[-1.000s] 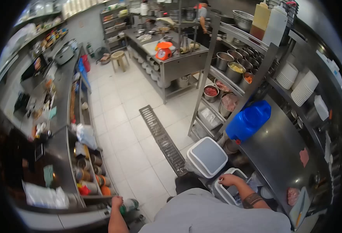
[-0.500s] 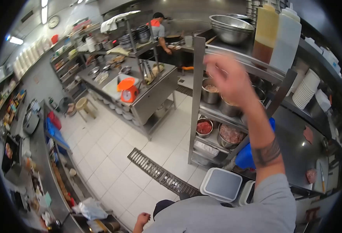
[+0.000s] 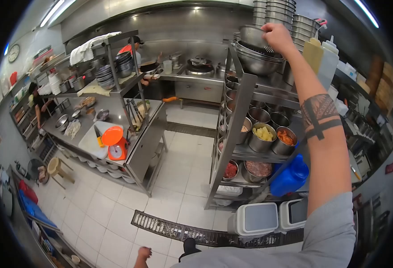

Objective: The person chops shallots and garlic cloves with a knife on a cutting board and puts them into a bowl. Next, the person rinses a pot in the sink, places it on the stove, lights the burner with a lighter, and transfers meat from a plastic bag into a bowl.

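Note:
My right hand (image 3: 277,37) reaches up to the top of the steel rack, its fingers closed on the rim of a metal mixing bowl (image 3: 252,35). That bowl is tilted over a stack of metal bowls (image 3: 260,66), with a dark perforated one among them. Beside my forearm stand two squeeze bottles, one yellowish (image 3: 312,54) and one clear (image 3: 327,62). My left hand (image 3: 144,253) hangs low at the bottom of the view, fingers curled, with nothing visible in it, above the tiled floor.
The rack (image 3: 232,129) holds steel pots, one with yellow chunks (image 3: 262,137). Lidded bins (image 3: 255,218) and a blue jug (image 3: 290,176) stand by it. An orange scale (image 3: 115,142) sits on the left counter. Two other people work farther back. A drain grate (image 3: 174,228) crosses the floor.
My right hand has moved from open air by the rack to the bowls on top and taken hold of one, which now tilts. The view has turned rightward. My left hand stays low.

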Demonstrator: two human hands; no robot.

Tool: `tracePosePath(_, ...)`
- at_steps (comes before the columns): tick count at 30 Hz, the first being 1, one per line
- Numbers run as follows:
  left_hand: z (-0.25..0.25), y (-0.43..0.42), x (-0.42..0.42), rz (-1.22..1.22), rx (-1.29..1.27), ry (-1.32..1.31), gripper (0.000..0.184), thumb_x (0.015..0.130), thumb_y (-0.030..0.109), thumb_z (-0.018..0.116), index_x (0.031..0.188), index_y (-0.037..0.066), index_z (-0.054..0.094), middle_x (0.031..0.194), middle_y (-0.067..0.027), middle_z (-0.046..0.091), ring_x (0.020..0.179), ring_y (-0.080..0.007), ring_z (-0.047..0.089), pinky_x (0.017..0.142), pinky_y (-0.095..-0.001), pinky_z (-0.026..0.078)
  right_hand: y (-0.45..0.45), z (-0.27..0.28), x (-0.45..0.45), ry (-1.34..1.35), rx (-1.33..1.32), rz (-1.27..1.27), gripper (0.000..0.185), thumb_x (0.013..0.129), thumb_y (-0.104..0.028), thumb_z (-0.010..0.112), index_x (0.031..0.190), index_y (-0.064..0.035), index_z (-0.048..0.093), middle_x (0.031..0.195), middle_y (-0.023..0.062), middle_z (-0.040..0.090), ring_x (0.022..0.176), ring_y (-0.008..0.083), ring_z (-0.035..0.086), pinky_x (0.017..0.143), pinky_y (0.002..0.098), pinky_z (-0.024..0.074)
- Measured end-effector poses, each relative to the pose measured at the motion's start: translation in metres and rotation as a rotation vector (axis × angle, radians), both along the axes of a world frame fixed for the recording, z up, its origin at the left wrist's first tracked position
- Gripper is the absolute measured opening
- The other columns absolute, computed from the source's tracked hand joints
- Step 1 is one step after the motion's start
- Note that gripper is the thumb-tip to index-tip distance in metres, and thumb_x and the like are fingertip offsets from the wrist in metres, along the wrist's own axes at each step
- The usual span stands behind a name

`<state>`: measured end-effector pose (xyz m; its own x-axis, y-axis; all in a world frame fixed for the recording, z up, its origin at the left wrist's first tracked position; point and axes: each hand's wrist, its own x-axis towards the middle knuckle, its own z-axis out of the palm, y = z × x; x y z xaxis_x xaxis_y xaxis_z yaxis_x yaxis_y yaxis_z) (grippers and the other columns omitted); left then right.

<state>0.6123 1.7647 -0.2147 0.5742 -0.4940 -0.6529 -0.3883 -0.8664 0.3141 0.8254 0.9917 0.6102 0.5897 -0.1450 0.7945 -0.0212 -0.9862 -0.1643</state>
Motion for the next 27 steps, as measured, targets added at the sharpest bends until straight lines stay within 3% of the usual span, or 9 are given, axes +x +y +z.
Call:
tracePosePath(1,0.002,0.001,0.038,-0.281,0.120,-0.255,0.036,0.075,0.024,0.085,0.110,0.016,0.077,0.108,0.0019,0.080,0.096,-0.0211,0.074,0.084,-0.0384,0.061,-0.002,0.001,-0.002,-0.117,-0.036,-0.062,0.035,0.081,-0.017,0.073,0.114,-0.0076,0.078,0.101,0.0087,0.079,0.099,0.0279,0.073,0.089,0.0386,0.0558)
tracePosePath(3,0.019,-0.007,0.089,0.937,-0.275,0.040,0.022,0.087,0.026,0.071,0.086,0.005,0.076,0.080,-0.0126,0.077,0.068,-0.0259,0.075,0.064,-0.0407,0.060,0.023,0.001,-0.019,-0.161,-0.012,-0.148,0.033,0.085,-0.016,0.075,0.118,-0.0091,0.077,0.109,0.0062,0.078,0.104,0.0276,0.072,0.095,0.0384,0.0548)
tracePosePath(5,0.039,-0.022,0.138,0.852,-0.390,0.030,0.021,0.092,0.017,0.069,0.097,-0.003,0.071,0.082,-0.0127,0.073,0.069,-0.0206,0.068,0.060,-0.0373,0.055,0.061,-0.008,-0.066,-0.299,0.053,-0.075,0.031,0.093,-0.023,0.074,0.121,-0.0083,0.075,0.106,0.0133,0.078,0.098,0.0268,0.073,0.091,0.0362,0.0552)
tracePosePath(9,0.083,-0.122,0.207,0.530,-0.598,-0.256,0.028,0.091,0.024,0.069,0.100,-0.002,0.075,0.088,-0.0182,0.076,0.083,-0.0261,0.073,0.076,-0.0403,0.057,0.095,-0.058,-0.187,-0.474,-0.060,0.160,0.027,0.093,-0.013,0.075,0.120,-0.0079,0.074,0.117,0.0046,0.076,0.107,0.0219,0.071,0.098,0.0361,0.0541)
tracePosePath(15,0.475,-0.394,0.266,0.096,-1.460,-0.617,0.019,0.101,0.017,0.068,0.112,0.002,0.071,0.093,-0.0054,0.070,0.082,-0.0150,0.064,0.076,-0.0317,0.054,0.126,-0.168,-0.398,-0.154,0.257,0.250,0.011,0.095,-0.001,0.069,0.106,-0.0004,0.070,0.102,0.0042,0.064,0.090,0.0131,0.060,0.076,0.0258,0.0475)
tracePosePath(17,0.590,-0.461,0.276,0.218,-1.740,-0.264,0.025,0.105,0.024,0.066,0.112,0.001,0.070,0.082,-0.0024,0.066,0.073,-0.0085,0.061,0.068,-0.0275,0.052,0.125,-0.210,-0.447,0.008,0.305,0.145,0.013,0.089,0.000,0.071,0.101,-0.0014,0.071,0.099,0.0063,0.065,0.087,0.0167,0.062,0.075,0.0290,0.0487)
tracePosePath(21,0.742,-0.591,0.327,0.258,-1.469,-0.601,0.050,0.099,0.054,0.069,0.099,0.004,0.070,0.079,-0.0020,0.063,0.069,-0.0100,0.060,0.059,-0.0291,0.049,0.125,-0.340,-0.547,0.170,0.787,-0.265,0.017,0.079,0.004,0.076,0.095,-0.0007,0.073,0.092,0.0114,0.068,0.086,0.0253,0.067,0.077,0.0346,0.0524)
tracePosePath(23,0.785,-0.635,0.357,0.147,-0.846,-0.519,0.057,0.093,0.065,0.071,0.091,0.008,0.072,0.072,-0.0009,0.059,0.064,-0.0103,0.058,0.052,-0.0302,0.044,0.141,-0.395,-0.593,0.175,0.827,-0.385,0.017,0.078,0.005,0.076,0.095,-0.0002,0.073,0.092,0.0127,0.068,0.085,0.0267,0.067,0.078,0.0360,0.0530)
tracePosePath(27,0.803,-0.689,0.391,-0.238,-0.379,-0.816,0.039,0.093,0.028,0.057,0.057,0.011,0.057,0.046,-0.0047,0.047,0.037,-0.0188,0.051,0.042,-0.0364,0.043,0.184,-0.501,-0.707,0.150,0.976,-0.762,0.017,0.078,0.001,0.076,0.095,0.0009,0.073,0.095,0.0175,0.071,0.089,0.0340,0.068,0.079,0.0392,0.0544)
